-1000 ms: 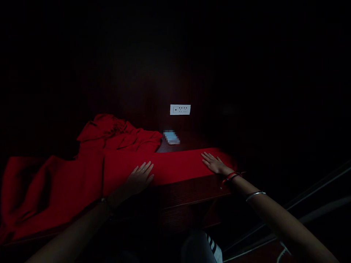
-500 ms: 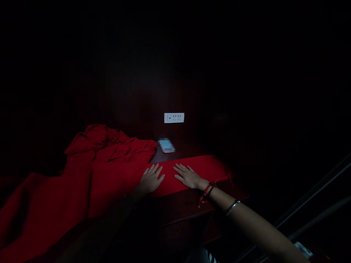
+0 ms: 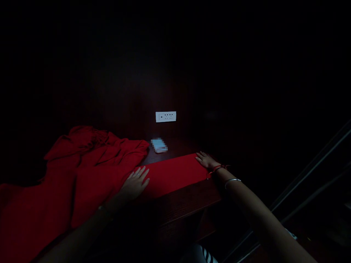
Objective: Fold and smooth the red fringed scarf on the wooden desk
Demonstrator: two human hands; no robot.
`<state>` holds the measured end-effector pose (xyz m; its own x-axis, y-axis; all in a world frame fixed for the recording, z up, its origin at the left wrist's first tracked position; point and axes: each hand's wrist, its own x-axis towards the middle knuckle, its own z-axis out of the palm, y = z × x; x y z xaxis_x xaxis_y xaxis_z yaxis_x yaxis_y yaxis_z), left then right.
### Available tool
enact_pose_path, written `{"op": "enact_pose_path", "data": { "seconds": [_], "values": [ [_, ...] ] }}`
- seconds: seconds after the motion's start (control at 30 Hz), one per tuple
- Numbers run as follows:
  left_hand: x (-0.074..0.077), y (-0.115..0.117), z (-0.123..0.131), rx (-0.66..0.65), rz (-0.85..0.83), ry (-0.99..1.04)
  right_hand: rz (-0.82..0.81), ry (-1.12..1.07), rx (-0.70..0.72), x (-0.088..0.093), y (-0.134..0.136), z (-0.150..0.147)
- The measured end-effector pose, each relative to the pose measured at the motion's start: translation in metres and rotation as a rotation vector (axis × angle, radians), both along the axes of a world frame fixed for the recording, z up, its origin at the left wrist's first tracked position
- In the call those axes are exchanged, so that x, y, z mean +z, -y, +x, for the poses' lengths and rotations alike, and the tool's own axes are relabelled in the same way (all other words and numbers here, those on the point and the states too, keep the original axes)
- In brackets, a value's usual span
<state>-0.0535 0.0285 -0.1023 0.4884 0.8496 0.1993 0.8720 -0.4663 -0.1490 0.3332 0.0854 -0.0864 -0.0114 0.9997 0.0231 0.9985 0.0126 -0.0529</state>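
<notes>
Very dim — faint light near the centre, edges lost in black.

Compared with half a second earlier, the bare right hand with red wrist cord (image 3: 207, 161) lies farther right along the flat red cloth (image 3: 172, 173), farther from the bare, ringed left hand (image 3: 136, 183).
</notes>
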Motion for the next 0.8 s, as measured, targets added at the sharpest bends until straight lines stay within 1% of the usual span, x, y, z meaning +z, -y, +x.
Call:
{"op": "enact_pose_path", "data": {
  "seconds": [0.07, 0.13, 0.17, 0.2, 0.23, 0.27, 0.33, 0.4, 0.47, 0.53, 0.6, 0.67, 0.73, 0.8],
  "values": [
    [0.006, 0.001, 0.004, 0.033, -0.001, -0.026, 0.047, -0.004, 0.028, 0.006, 0.009, -0.006],
    [0.019, 0.001, 0.019, 0.100, -0.059, -0.073, 0.110, -0.040, 0.099, 0.008, 0.024, -0.019],
    [0.026, 0.001, 0.031, 0.127, -0.095, -0.091, 0.138, -0.077, 0.139, 0.007, 0.033, -0.028],
    [0.034, 0.000, 0.045, 0.133, -0.138, -0.099, 0.127, -0.107, 0.177, 0.005, 0.043, -0.036],
    [0.039, -0.001, 0.061, 0.105, -0.146, -0.079, 0.100, -0.121, 0.195, 0.002, 0.052, -0.045],
    [0.043, -0.002, 0.077, 0.066, -0.130, -0.025, 0.093, -0.125, 0.183, -0.002, 0.061, -0.052],
    [0.044, -0.006, 0.104, 0.012, -0.125, 0.085, 0.085, -0.132, 0.163, -0.008, 0.073, -0.060],
    [0.036, -0.011, 0.119, 0.028, -0.176, 0.115, 0.090, -0.138, 0.161, -0.012, 0.076, -0.058],
    [0.026, -0.015, 0.118, 0.035, -0.231, 0.097, 0.110, -0.138, 0.148, -0.012, 0.073, -0.046],
    [0.019, -0.016, 0.107, 0.028, -0.253, 0.079, 0.147, -0.128, 0.085, -0.011, 0.066, -0.029],
    [0.017, -0.015, 0.092, 0.036, -0.245, 0.075, 0.158, -0.105, -0.004, -0.008, 0.060, -0.012],
    [0.017, -0.010, 0.082, 0.055, -0.234, 0.071, 0.142, -0.075, -0.072, -0.003, 0.058, 0.000],
    [0.019, -0.005, 0.077, 0.071, -0.226, 0.071, 0.136, -0.053, -0.103, 0.005, 0.062, 0.001],
    [0.020, -0.002, 0.077, 0.086, -0.229, 0.076, 0.174, -0.036, -0.102, 0.013, 0.070, -0.009]
  ]
}}
